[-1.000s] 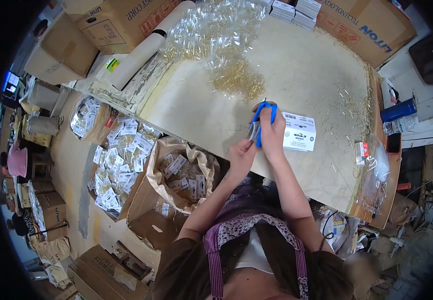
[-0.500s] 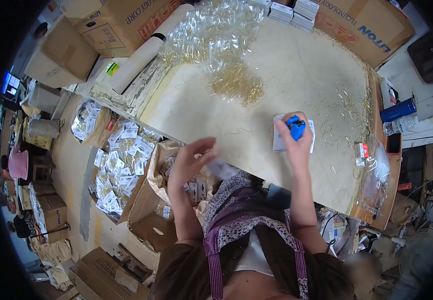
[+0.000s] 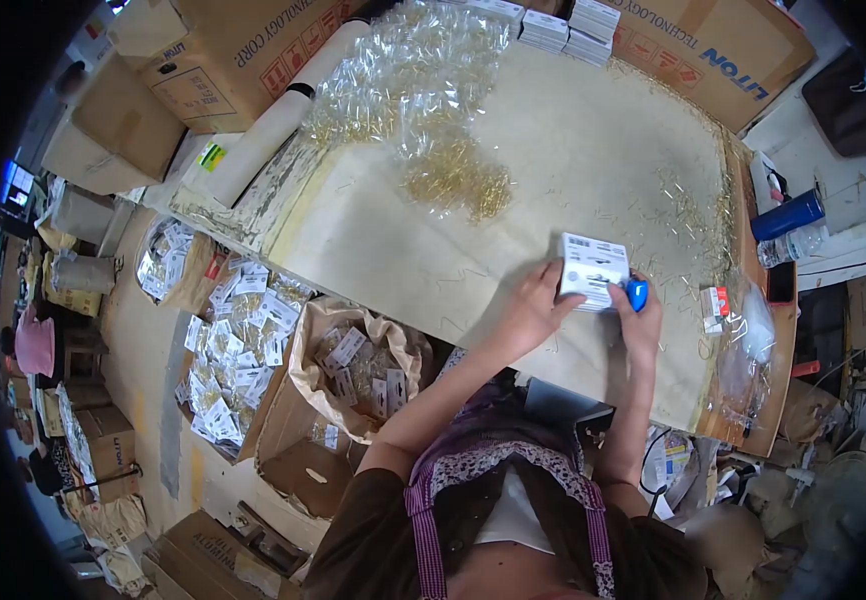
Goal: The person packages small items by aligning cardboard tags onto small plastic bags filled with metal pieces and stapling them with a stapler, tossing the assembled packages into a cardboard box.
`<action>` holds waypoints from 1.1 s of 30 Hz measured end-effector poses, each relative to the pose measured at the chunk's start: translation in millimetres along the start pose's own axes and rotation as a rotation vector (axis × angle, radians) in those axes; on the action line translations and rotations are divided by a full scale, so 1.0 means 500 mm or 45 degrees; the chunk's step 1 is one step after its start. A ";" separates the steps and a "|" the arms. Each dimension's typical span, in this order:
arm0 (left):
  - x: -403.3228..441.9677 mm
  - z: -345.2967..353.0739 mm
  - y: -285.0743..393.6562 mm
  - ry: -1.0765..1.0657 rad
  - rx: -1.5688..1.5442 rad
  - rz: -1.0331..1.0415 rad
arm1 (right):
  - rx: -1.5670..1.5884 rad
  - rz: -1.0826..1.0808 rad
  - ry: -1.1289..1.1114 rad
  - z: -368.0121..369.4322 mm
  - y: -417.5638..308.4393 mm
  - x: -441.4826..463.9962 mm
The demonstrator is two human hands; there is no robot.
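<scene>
In the head view, the left hand (image 3: 535, 305) grips white printed cards (image 3: 593, 257) at their left and near edges, its thumb lying along the near edge. The right hand (image 3: 641, 315) is closed around a blue tool (image 3: 637, 293), most of which the fingers hide; its thumb reaches to the cards' lower right corner. The cards sit between the two hands, over the near part of the pale tabletop (image 3: 553, 165).

The cards carry a barcode in the upper left corner and dark print whose words are too small to read. The right carton (image 3: 723, 50) at the table's far side reads "LITON" in blue, with "TECHNOLOGY" and red handling symbols beside it. The left carton (image 3: 228, 60) shows "LITON" in small letters, part of "TECHNOLOGY CORP" and red symbols. The floor carton (image 3: 178, 560) at lower left bears lettering beginning "ALUMI", the rest unclear.
</scene>
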State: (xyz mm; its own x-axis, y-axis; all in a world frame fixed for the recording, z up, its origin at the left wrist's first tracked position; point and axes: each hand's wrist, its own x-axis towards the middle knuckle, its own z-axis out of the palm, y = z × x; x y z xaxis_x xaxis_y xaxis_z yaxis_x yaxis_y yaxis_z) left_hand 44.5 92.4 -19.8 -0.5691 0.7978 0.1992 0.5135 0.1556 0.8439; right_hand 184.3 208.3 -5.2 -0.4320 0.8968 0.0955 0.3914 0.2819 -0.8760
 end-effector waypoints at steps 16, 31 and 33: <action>0.141 -0.181 -0.141 0.337 0.872 0.317 | -0.254 -0.283 -0.265 -0.060 -0.062 0.027; 0.081 -0.184 -0.150 0.717 0.156 -0.332 | -0.272 -0.374 0.140 -0.013 -0.039 0.023; 0.072 -0.191 -0.150 0.785 0.113 -0.274 | -0.153 -0.300 0.159 0.002 -0.055 0.022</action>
State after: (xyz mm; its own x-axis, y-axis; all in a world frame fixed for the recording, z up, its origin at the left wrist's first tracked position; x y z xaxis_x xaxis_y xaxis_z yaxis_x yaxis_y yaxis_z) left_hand -75.7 53.9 -28.5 -0.9149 0.2678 0.3020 0.3834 0.3426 0.8577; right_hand 168.1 210.0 19.6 -0.4219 0.8349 0.3535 0.3889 0.5189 -0.7613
